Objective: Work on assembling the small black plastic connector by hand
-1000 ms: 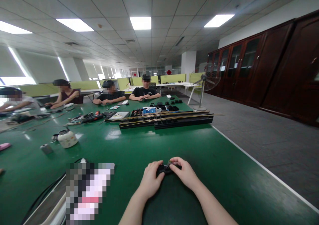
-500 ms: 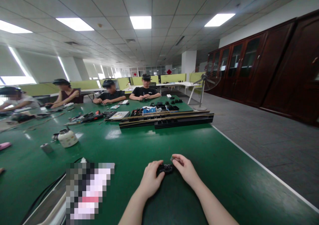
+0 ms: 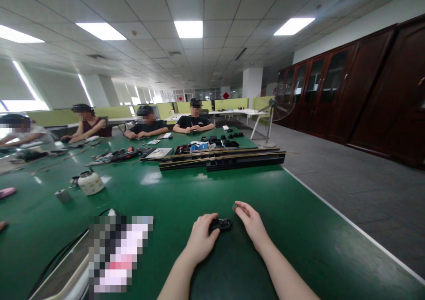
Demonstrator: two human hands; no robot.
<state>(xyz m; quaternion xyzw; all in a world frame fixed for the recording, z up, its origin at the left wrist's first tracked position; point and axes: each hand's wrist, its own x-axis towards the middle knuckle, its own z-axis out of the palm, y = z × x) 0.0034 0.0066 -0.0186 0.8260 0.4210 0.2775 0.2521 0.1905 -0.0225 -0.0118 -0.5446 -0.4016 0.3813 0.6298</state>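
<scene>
A small black device with an uneven upper face lies on the green table. My left hand grips its left end, thumb on the near side and fingers on the far side. To the right and slightly farther off, my right hand pinches a tiny bluish-grey piece between thumb and fingertips. That piece is held apart from the device and is too small to name. The device's left end is hidden by my left hand.
Long black rails with thin rods cross the table ahead. To the left stand a pale round jar and a grey cylinder. A blurred-out panel lies near left. Several people sit at the far side; a fan stands beyond.
My right hand has shifted slightly right and up, away from the device, with the tiny piece still pinched. My left hand stays on the device.
</scene>
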